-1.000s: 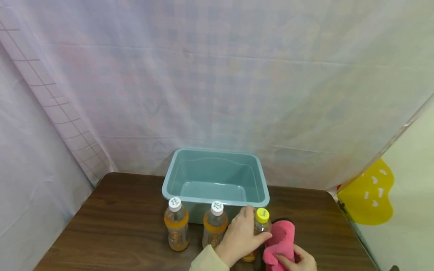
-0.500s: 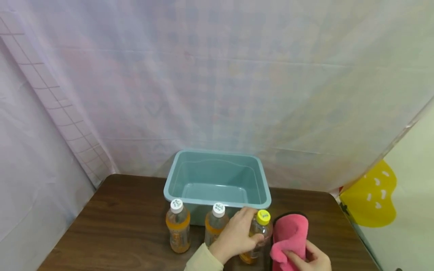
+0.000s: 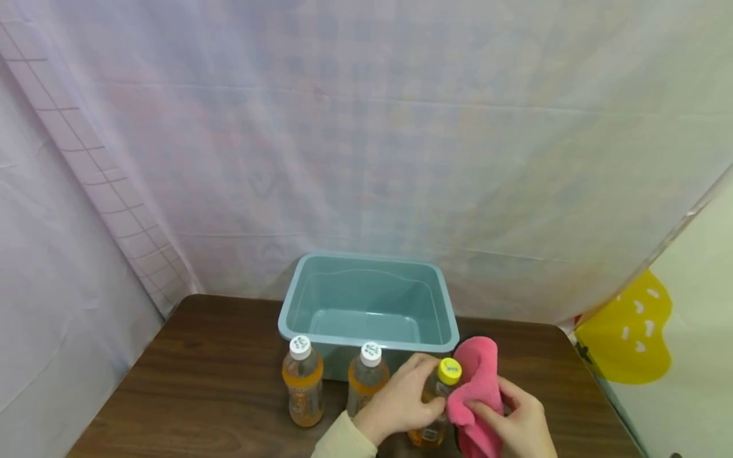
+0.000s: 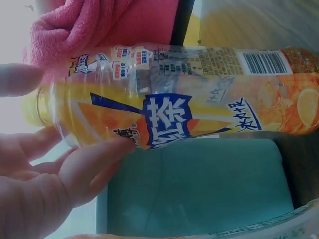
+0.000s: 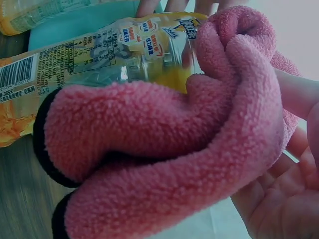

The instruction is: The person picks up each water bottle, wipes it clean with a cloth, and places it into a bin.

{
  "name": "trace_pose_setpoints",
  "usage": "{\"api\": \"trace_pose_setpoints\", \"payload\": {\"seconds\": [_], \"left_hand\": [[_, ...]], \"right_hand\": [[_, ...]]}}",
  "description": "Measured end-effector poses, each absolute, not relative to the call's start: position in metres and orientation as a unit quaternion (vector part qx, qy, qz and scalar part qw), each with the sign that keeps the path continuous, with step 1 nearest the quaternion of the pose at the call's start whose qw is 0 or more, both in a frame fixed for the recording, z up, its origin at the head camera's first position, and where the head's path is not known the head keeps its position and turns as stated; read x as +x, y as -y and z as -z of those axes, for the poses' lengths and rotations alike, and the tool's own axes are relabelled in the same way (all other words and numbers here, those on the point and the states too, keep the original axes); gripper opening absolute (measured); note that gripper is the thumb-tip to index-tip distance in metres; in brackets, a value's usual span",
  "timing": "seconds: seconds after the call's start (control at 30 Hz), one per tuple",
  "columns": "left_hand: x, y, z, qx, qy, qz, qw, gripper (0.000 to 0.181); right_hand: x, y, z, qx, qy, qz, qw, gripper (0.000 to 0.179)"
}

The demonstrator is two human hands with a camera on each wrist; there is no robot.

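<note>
My left hand (image 3: pixel 403 401) grips the upper part of a clear tea bottle (image 4: pixel 164 99) with a yellow cap (image 3: pixel 449 371), fingers on one side and thumb on the other. The bottle stands upright on the table. In my right hand (image 3: pixel 521 420) I pinch a folded pink fleece cloth (image 3: pixel 478 394) with black edging; the right wrist view shows its thick folds (image 5: pixel 164 129) close to the bottle's side. The cloth overlaps the bottle's right edge in the head view. Two white-capped bottles, one at the left (image 3: pixel 303 385) and one partly behind my left hand (image 3: pixel 366 378), stand alongside.
Behind the bottles a blue-green plastic basin (image 3: pixel 369 346) with nothing in it sits at the back of the brown wooden table (image 3: pixel 189 381). A pale curtain (image 3: pixel 366 159) hangs behind. A yellow strawberry-shaped piece (image 3: pixel 627 334) is on the right.
The pink cloth first swung a little right, away from the bottle, then came back left against its side with my right hand. My left hand kept its grip.
</note>
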State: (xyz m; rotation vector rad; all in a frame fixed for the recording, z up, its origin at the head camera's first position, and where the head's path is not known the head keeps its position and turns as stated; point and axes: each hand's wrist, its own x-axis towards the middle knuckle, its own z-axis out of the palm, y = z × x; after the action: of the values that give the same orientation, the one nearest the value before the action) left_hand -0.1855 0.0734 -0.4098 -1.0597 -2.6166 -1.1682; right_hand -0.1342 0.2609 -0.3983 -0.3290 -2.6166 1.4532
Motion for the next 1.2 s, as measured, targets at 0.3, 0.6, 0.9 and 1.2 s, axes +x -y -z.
{"api": "trace_pose_setpoints", "payload": {"seconds": [0.3, 0.6, 0.9, 1.2], "left_hand": [[-0.182, -0.078, 0.41, -0.306, 0.877, 0.368, 0.046, 0.039], [-0.179, -0.08, 0.416, -0.288, 0.873, 0.388, 0.07, 0.036], [-0.18, -0.079, 0.418, -0.283, 0.874, 0.392, 0.057, 0.035], [-0.18, -0.08, 0.422, -0.297, 0.866, 0.397, 0.072, 0.034]], "right_hand": [[-0.143, -0.261, 0.399, -0.075, 0.877, -0.472, 0.045, 0.049], [-0.149, -0.273, 0.408, 0.0, 0.871, -0.491, 0.001, 0.045], [-0.154, -0.285, 0.44, 0.04, 0.853, -0.518, -0.044, 0.046], [-0.162, -0.287, 0.5, 0.117, 0.881, -0.459, -0.021, 0.03]]}}
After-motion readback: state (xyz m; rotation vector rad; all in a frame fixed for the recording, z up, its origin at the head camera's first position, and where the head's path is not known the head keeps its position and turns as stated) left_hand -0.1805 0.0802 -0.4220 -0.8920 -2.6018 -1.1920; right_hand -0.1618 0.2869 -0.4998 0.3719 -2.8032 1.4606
